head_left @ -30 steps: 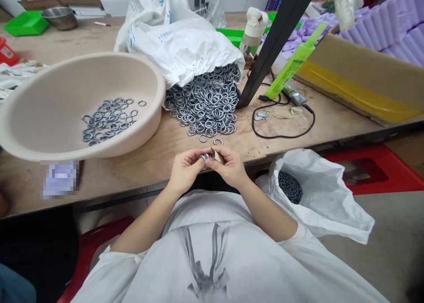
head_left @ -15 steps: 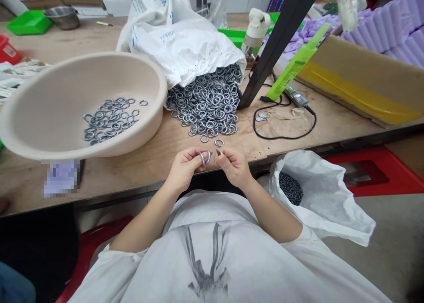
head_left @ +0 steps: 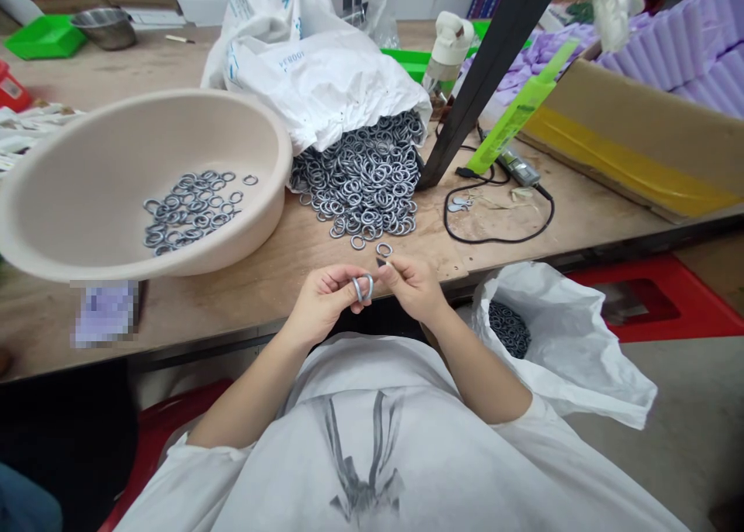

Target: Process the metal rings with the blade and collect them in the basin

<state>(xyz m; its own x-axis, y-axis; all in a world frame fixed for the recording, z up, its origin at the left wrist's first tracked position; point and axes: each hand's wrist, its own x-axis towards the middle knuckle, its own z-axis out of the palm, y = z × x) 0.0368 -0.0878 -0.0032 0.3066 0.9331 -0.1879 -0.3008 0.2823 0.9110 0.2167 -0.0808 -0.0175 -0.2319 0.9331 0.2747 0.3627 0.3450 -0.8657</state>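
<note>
Two grey rings (head_left: 370, 286) are pinched between the thumb and fingers of my left hand (head_left: 322, 299), just past the table's front edge. Close to its right, my right hand (head_left: 415, 288) grips a small dark pointed piece (head_left: 380, 261), perhaps a blade; most of it is hidden by the fingers. Loose on the wood beyond my hands lie two single rings, one of them a ring (head_left: 384, 250) near my right fingertips. Behind them a heap of grey rings (head_left: 372, 179) spills from a white woven sack (head_left: 325, 74). More rings (head_left: 191, 210) lie inside a beige basin (head_left: 70, 167) to the left.
A dark metal post (head_left: 477, 82) rises from the table (head_left: 325, 257) right of the heap. Near it are a black cable (head_left: 500, 242), a bright green strip (head_left: 517, 113) and a cardboard box (head_left: 628, 129). An open white bag (head_left: 570, 338) with dark rings stands below the table edge.
My left hand has turned slightly and lowered the rings a little, with its fingers closer to my right hand. The dark pointed piece has shifted slightly up and left.
</note>
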